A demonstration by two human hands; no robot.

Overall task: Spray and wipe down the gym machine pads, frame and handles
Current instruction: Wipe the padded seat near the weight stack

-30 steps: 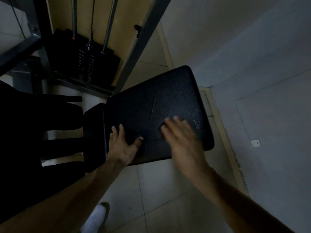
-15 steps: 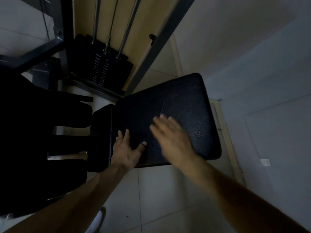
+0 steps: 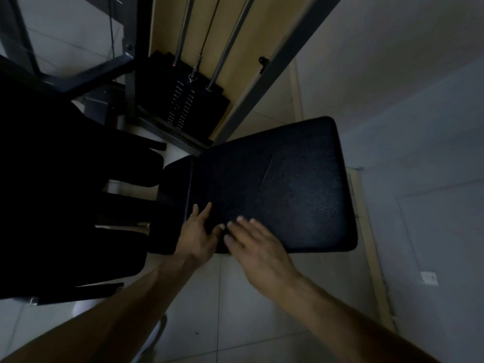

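Observation:
A black textured seat pad (image 3: 285, 184) of the gym machine fills the middle of the view, with a crease across its top. My left hand (image 3: 197, 231) rests flat on the pad's near left corner, fingers spread. My right hand (image 3: 255, 244) lies flat on the near edge just right of it, fingers straight, almost touching the left thumb. Whether a cloth lies under the right hand I cannot tell. No spray bottle is in view.
A smaller black pad (image 3: 175, 203) adjoins the seat on the left. Behind stand the weight stack (image 3: 180, 100) with guide rods and the grey frame posts (image 3: 264, 82). Dark machine parts (image 3: 65, 179) crowd the left. Tiled floor (image 3: 262, 310) lies below, a wall (image 3: 419, 127) at the right.
My right hand has slid left along the pad's near part, from the right side to beside my left hand. The left hand has stayed in place on the pad.

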